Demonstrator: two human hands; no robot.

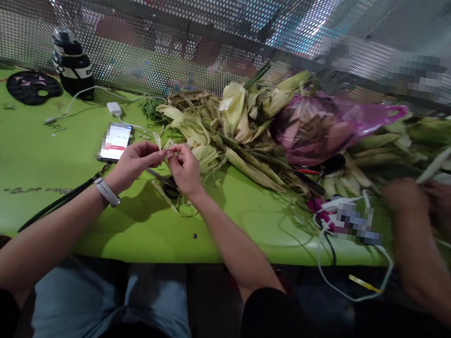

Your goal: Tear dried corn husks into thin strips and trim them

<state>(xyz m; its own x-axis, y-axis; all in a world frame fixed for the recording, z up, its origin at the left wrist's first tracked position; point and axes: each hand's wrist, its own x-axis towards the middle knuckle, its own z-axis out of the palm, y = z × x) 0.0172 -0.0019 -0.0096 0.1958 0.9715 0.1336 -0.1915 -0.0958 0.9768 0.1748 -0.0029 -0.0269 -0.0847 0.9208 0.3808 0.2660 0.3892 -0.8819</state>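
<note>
Fibre, pale and thin, held between two bare hands over a green table

Item one: a thin, pale strand of plant fibre [175,153], above the glossy lime-green tabletop [56,169], in front of the seated person. Its ends and full shape are too small to make out.

Left hand [138,160], a pale grey band [107,192] at the wrist: thumb and forefinger pinching the strand. Right hand [186,174]: thumb and forefinger likewise pinching it, fingertips meeting or nearly meeting the left's. The paired grip presumably steadies so slight a piece from both sides, and the bent elbows keep it close to view.

Beyond the hands: a loose heap of pale-green and tan dried leaf husks [198,127], near enough, it seems, to serve as ready stock. Against it, a translucent magenta plastic bag [314,129] stuffed with brownish matter.

Beneath the right hand: a dark-handled tool [170,187], possibly scissors, perhaps laid there for easy reach.

Beside the left hand: a white-screened phone [115,142], face up, likely so that it can be read at a glance.

At right: a co-worker's hands [406,196], blurred, at a long pale strip [438,164]; their exact grip cannot be told.
</note>
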